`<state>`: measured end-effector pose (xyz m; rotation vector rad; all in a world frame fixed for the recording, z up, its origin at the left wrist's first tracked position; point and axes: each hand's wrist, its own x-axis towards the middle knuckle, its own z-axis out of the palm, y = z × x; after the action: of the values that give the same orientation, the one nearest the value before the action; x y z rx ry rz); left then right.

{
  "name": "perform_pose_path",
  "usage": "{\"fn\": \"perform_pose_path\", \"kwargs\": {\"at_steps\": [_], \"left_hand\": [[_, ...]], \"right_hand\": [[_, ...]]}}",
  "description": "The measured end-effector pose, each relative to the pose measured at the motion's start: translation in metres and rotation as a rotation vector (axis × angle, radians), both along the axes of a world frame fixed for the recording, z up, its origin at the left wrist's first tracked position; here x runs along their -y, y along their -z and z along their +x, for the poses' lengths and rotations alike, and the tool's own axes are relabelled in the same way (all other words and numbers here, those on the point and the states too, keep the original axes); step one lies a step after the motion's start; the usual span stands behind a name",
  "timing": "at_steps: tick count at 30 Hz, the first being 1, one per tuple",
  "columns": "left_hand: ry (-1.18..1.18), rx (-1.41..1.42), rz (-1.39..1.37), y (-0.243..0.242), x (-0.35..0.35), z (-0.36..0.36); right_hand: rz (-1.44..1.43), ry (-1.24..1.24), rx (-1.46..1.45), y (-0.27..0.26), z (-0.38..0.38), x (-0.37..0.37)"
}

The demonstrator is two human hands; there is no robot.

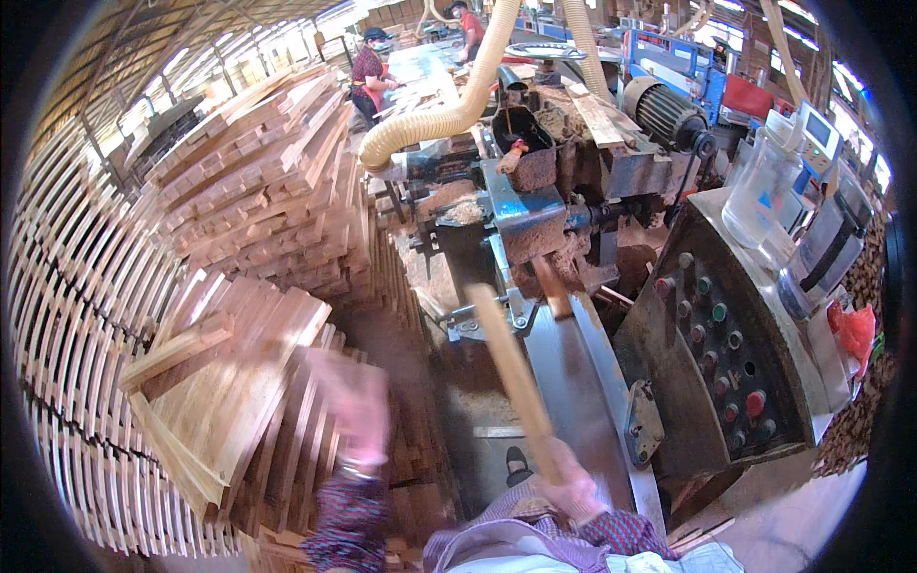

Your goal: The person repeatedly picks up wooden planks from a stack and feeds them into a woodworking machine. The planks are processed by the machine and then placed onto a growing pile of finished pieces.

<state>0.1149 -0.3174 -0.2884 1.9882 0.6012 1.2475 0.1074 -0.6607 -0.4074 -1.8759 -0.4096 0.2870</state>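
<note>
My right hand (572,481) grips the near end of a wooden strip (510,365), which slants up and away over the left edge of the machine's smooth metal bed (566,372). Further along that bed, another wooden piece (551,286) lies at the mouth of the woodworking machine (526,208). My left hand (349,405) is blurred beside a stack of wooden strips (243,358); whether its fingers touch the stack cannot be told. One loose strip (179,351) lies crosswise on top of that stack.
A large pile of timber (265,186) rises at the far left. To the right, a control panel (716,358) carries several buttons, with a clear plastic jar (763,186) on its top. A dust hose (444,129) arches over the machine. Two people (371,75) work in the background.
</note>
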Motion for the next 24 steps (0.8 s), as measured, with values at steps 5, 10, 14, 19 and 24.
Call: {"fn": "perform_pose_path", "kwargs": {"at_steps": [5, 10, 14, 19, 24], "left_hand": [[-0.864, 0.123, -0.128, -0.081, -0.215, -0.068], [-0.880, 0.216, -0.613, -0.065, -0.350, -0.098], [-0.863, 0.342, -0.699, -0.049, -0.408, -0.096], [-0.682, 0.268, -0.701, -0.040, -0.458, -0.106], [-0.391, 0.244, -0.737, -0.048, -0.464, -0.118]], "right_hand": [[-0.747, 0.175, 0.232, 0.037, -0.041, 0.079], [-0.867, 0.118, 0.617, 0.078, 0.043, 0.070], [-0.816, 0.099, 0.544, 0.120, 0.183, 0.018], [-0.644, 0.400, 0.373, 0.210, 0.317, -0.075], [-0.642, 0.306, 0.611, 0.185, 0.335, -0.116]]}}
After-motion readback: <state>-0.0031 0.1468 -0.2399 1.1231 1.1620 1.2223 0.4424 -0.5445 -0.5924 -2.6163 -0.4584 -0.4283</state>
